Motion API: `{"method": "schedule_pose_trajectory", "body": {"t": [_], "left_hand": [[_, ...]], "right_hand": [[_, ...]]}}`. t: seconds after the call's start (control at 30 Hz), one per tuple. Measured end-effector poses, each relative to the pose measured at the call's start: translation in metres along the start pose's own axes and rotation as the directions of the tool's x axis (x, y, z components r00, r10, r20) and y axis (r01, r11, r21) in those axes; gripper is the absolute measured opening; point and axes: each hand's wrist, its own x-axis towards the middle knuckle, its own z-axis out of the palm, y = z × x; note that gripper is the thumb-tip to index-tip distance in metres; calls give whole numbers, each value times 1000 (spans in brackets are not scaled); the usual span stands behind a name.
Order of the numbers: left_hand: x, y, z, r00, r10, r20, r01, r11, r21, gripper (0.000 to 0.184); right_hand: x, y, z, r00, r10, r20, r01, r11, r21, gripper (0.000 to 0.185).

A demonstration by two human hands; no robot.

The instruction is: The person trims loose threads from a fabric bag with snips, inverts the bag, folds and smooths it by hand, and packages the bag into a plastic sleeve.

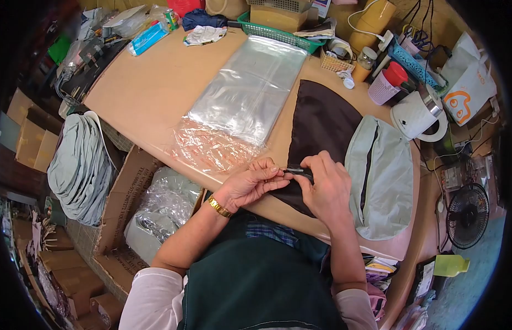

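My left hand (255, 182), with a gold watch on its wrist, pinches one end of a small dark piece (298, 171) that has a pale shiny strip. On the other side, my right hand (328, 186) curls its fingers closed around the same piece. What kind of thing it is, I cannot make out. Beneath both hands lies a dark brown cloth panel (321, 118) with a curved edge. To the right of my right hand rests a pale grey-green fabric cover (380, 179) with a dark slit along it.
Clear plastic bags (248, 88) lie stacked on the table (140, 91). A green basket (278, 34) stands behind them. At the right are a white kettle (415, 114) and a black fan (468, 214). A cardboard box (115, 220) of wrapped items stands left, beside piled grey fabric (80, 165).
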Motion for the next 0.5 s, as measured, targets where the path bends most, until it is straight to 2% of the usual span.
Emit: {"method": "schedule_pose_trajectory", "body": {"t": [0.23,0.3,0.43,0.47,0.5], "left_hand": [[-2,0,4,999,31,-29,-27,994,108,12],[-3,0,7,999,36,-23,-32,991,128,12],[-5,0,14,999,46,-24,-42,985,170,10],[-4,-1,16,999,46,-24,-41,985,170,10],[-3,-4,20,987,96,-127,-56,957,286,8]], "right_hand": [[-3,-6,5,1000,-6,20,6,1000,-16,34],[-3,-6,8,999,-11,39,15,996,-87,29],[-5,-2,17,998,18,60,-11,994,-105,29],[-4,0,19,994,109,8,-109,994,-16,30],[-3,3,23,978,204,-35,-201,976,78,32]]}}
